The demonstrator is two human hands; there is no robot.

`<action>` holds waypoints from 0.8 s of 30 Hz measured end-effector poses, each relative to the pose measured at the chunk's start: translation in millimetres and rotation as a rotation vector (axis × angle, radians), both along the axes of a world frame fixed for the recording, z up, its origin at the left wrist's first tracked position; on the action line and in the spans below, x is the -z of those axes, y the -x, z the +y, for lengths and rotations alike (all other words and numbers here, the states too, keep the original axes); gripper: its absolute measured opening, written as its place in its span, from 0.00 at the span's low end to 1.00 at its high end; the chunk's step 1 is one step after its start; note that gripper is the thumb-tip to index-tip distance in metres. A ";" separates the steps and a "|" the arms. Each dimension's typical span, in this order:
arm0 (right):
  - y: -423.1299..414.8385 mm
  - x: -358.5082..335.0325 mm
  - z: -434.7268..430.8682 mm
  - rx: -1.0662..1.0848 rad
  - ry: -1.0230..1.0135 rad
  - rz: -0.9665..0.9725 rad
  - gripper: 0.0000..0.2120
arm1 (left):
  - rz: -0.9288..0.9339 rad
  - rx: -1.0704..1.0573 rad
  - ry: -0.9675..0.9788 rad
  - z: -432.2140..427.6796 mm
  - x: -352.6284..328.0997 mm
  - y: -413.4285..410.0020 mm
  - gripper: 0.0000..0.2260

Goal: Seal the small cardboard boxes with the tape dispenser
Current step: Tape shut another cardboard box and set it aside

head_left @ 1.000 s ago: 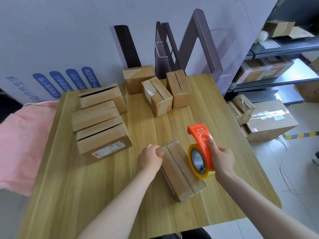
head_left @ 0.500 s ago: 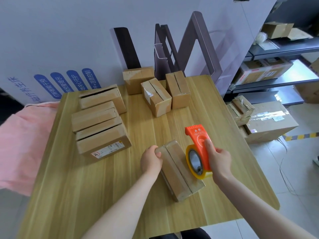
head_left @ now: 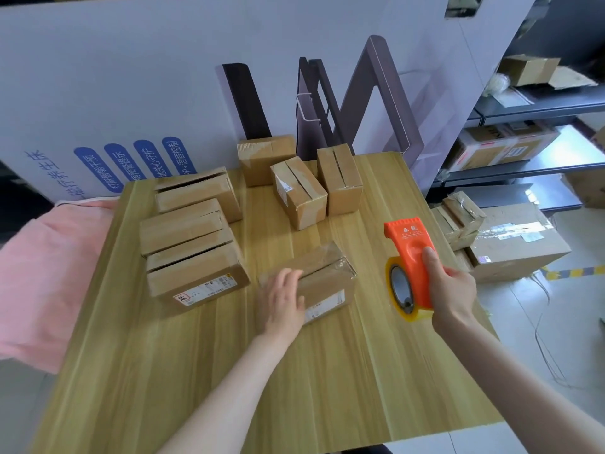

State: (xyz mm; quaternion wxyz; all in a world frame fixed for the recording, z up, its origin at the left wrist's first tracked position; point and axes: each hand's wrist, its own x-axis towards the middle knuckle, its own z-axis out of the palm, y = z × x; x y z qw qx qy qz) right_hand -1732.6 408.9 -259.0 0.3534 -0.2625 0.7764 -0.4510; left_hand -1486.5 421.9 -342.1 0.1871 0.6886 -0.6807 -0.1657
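A small cardboard box lies in the middle of the wooden table, with clear tape along its top seam. My left hand rests on its near left end and grips it. My right hand holds an orange tape dispenser with a yellow tape roll, lifted to the right of the box and apart from it. A row of several flat boxes lies at the left. Three more small boxes stand at the back of the table.
A white printed board stands behind the table with dark frames leaning on it. Pink cloth hangs off the left edge. On the right are shelves with cartons and a large box on the floor.
My left hand has turned the box from lengthwise to crosswise and slid it left. My right hand has pulled the dispenser off the box, to the right.
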 end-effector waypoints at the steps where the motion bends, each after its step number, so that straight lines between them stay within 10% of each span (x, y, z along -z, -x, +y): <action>1: -1.0 0.1 -0.6 -0.004 -0.001 -0.005 0.25 | -0.017 0.114 -0.038 -10.6 -2.4 3.2 0.23; 8: -10.1 4.1 -8.7 -0.046 -0.030 -0.043 0.26 | -0.412 0.102 -0.368 -29.1 1.9 11.8 0.31; 24: -8.8 12.9 -76.4 -0.212 -0.017 -0.089 0.27 | -0.240 -0.383 -0.243 -99.3 32.4 6.5 0.24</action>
